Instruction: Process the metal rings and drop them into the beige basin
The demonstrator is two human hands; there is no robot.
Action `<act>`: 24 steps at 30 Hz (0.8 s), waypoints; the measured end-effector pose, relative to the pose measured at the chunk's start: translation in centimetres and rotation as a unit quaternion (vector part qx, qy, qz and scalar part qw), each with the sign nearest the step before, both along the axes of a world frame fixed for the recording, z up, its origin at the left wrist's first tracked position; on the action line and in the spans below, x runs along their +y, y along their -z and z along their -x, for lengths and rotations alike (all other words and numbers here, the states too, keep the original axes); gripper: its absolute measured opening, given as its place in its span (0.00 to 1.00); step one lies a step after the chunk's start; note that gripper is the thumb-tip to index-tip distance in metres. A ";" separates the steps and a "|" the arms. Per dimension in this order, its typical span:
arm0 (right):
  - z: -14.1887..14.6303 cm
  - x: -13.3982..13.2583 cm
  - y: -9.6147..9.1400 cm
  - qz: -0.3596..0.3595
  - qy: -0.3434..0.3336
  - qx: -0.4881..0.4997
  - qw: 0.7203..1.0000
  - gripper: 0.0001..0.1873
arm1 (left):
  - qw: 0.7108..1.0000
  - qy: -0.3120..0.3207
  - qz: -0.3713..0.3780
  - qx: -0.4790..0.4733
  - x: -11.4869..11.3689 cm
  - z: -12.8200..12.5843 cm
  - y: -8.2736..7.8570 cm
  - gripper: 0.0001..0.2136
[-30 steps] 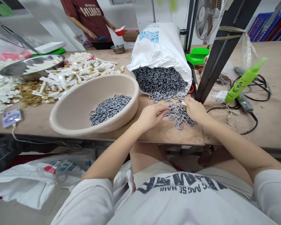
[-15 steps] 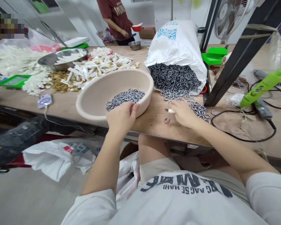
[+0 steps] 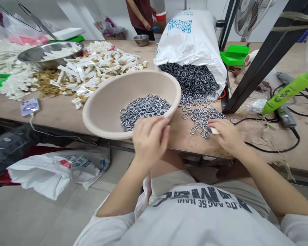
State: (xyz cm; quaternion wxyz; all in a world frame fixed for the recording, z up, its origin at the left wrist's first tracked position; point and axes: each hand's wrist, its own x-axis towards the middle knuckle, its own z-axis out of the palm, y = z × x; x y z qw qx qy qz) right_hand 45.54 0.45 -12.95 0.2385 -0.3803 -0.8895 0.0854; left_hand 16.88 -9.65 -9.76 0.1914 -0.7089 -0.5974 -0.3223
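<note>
A beige plastic basin (image 3: 97, 119) stands at the table's front edge with a heap of grey metal rings (image 3: 146, 109) inside. My left hand (image 3: 150, 138) is closed over its near right rim, the fingers bent inward. My right hand (image 3: 228, 136) is to the right, low over the tabletop, beside loose rings (image 3: 199, 118) spread on the wood. Between its fingers is a small white piece (image 3: 214, 131) with a dark tip; its kind is unclear. Behind lies a white sack (image 3: 195, 41), its open mouth full of the same rings.
White strips and brown bits (image 3: 89, 73) are piled at left, near a steel bowl (image 3: 51, 56) and a phone (image 3: 30, 107). A dark metal post (image 3: 261, 65), cables and a bright green packet (image 3: 290, 92) are at right. Another person (image 3: 141, 17) stands across the table.
My right hand has moved right, away from the basin, and more loose rings show spread beside it. My left hand stays at the basin's rim. The view has shifted somewhat.
</note>
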 end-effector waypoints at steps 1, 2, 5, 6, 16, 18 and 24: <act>-0.7 -0.2 0.1 0.015 0.062 0.030 0.998 0.14 | 0.999 0.049 0.018 -0.007 0.2 -1.1 0.7 0.12; -1.2 -0.3 0.3 0.032 0.118 0.053 0.991 0.10 | 0.993 0.099 0.057 -0.008 0.6 -2.2 1.5 0.13; -1.8 -1.0 1.3 0.088 0.201 0.104 0.970 0.10 | 0.976 0.136 0.170 -0.017 2.6 -4.8 3.8 0.13; -1.8 -1.3 1.7 0.100 0.202 0.117 0.967 0.10 | 0.972 0.128 0.196 -0.015 3.5 -5.3 4.4 0.14; 1.1 0.0 0.9 0.106 0.090 0.045 0.989 0.13 | 0.962 0.161 0.219 -0.010 5.4 -5.2 6.7 0.11; 2.8 1.5 0.4 0.106 0.065 -0.021 0.992 0.16 | 0.962 0.167 0.216 -0.011 5.1 -5.1 6.8 0.11; 7.3 3.6 -0.8 0.078 0.114 -0.173 0.975 0.24 | 0.966 0.156 0.202 -0.028 4.3 -4.4 7.0 0.11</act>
